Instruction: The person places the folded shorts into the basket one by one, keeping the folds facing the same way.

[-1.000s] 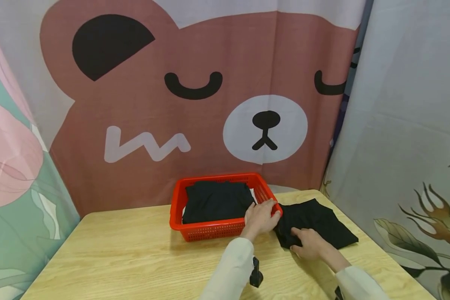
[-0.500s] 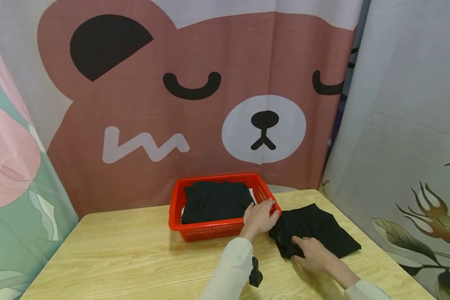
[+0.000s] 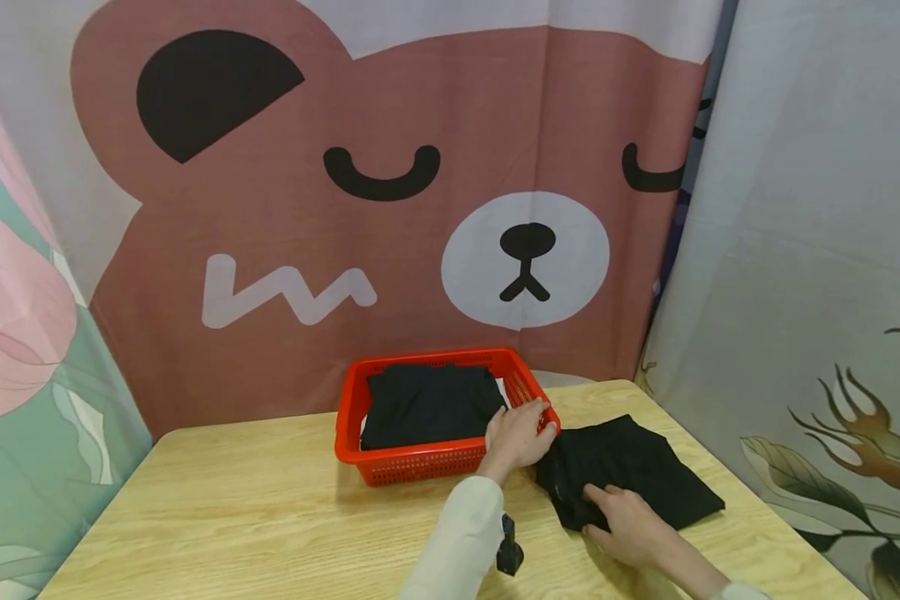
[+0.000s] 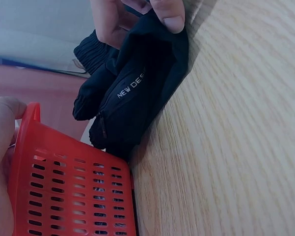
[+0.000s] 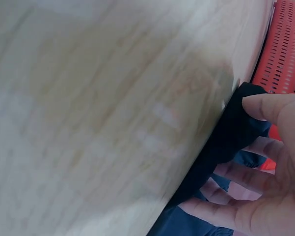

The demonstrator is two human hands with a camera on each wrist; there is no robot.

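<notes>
My left hand (image 3: 517, 435) grips the right rim of a red plastic basket (image 3: 420, 463). In the left wrist view its fingers (image 4: 2, 123) hook over that rim. A folded black garment (image 3: 645, 467) lies on the table just right of the basket. It has a gathered elastic edge and a zipped pocket (image 4: 127, 103) with pale lettering, partly readable as "NEW DES". My right hand (image 3: 626, 525) pinches the garment's near edge, thumb on one side and fingers on the other, also seen in the right wrist view, where the cloth (image 5: 230, 132) bunches under the thumb.
Inside the basket lies a folded dark cloth (image 3: 431, 404), with bits of white cloth showing at its sides. The wooden table (image 3: 270, 517) ends at a bear-printed curtain (image 3: 390, 250) behind and a floral curtain (image 3: 795, 292) on the right. A small black device hangs at my left wrist.
My right hand has drawn the black garment slightly nearer and away from the basket's side. The left hand keeps its place on the rim; the view has shifted a little.
</notes>
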